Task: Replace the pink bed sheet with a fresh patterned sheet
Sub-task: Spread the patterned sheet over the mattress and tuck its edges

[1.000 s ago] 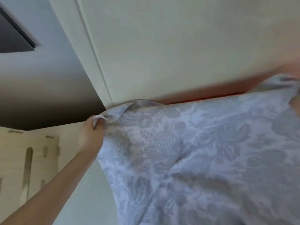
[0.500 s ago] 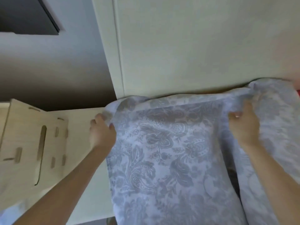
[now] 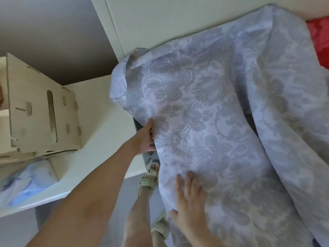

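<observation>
Patterned sheet: a grey-and-white floral patterned sheet (image 3: pixel 204 104) lies rumpled over the bed, filling the centre and right of the frame, one corner folded back at upper centre-left
Pink bed sheet: a strip of the pink bed sheet (image 3: pixel 318 38), reading reddish here, shows at the upper right edge, just beyond the patterned sheet's far fold
Right hand: the right hand (image 3: pixel 190 198) lies flat on the patterned sheet at lower centre, palm down, fingers straight and slightly spread
Left hand: the left hand (image 3: pixel 145 138) meets the sheet's left edge at centre-left, thumb pointing up along the fabric; its fingers run behind the edge, and it cannot be told whether they clasp the cloth
Person: bare forearms reach in from the bottom of the frame; a sandalled foot (image 3: pixel 149 177) stands on the grey floor (image 3: pixel 131 184) just beside the hanging edge of the sheet
White surface: a white ledge (image 3: pixel 99 139) runs along the left of the bed
Wooden box: a pale wooden box (image 3: pixel 42 113) with slots cut in its side stands on the ledge at the left
Packet: a blue-and-white packet (image 3: pixel 30 182) lies on the ledge at lower left, below the box
Backdrop: a cream panel (image 3: pixel 160 20) spans the top of the frame behind the bed
</observation>
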Motion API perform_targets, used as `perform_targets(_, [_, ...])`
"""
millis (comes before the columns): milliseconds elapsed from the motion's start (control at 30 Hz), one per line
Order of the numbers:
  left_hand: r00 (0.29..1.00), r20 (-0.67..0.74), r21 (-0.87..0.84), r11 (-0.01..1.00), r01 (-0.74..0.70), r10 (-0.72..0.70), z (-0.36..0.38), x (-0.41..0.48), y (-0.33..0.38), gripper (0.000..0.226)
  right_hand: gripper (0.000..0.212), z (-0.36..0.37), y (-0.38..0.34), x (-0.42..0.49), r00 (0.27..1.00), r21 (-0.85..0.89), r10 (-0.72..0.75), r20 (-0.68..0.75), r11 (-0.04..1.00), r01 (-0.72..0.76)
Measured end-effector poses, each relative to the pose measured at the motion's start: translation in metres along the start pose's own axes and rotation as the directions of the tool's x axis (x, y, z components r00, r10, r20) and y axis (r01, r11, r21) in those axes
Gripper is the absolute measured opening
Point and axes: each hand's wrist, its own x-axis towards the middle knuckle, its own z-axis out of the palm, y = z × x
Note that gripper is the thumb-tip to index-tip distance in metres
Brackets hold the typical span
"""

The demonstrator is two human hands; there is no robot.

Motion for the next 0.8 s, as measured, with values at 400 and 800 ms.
perform_targets(400, [0.181, -0.240, 0.968, 0.221, 0.120, 0.954, -0.014, -0.041, 0.072, 0.033, 0.032, 0.045, -0.002, -0.038, 0.732, 0.390, 0.257, -0.631, 0.921, 0.013])
perform_targets(800, [0.381, -0.213, 0.976, 0.182, 0.117, 0.900, -0.050, -0.015, 0.163, 0.043, 0.018, 0.054, -0.036, -0.051, 0.454, 0.199, 0.195, 0.869, -0.979, 0.041])
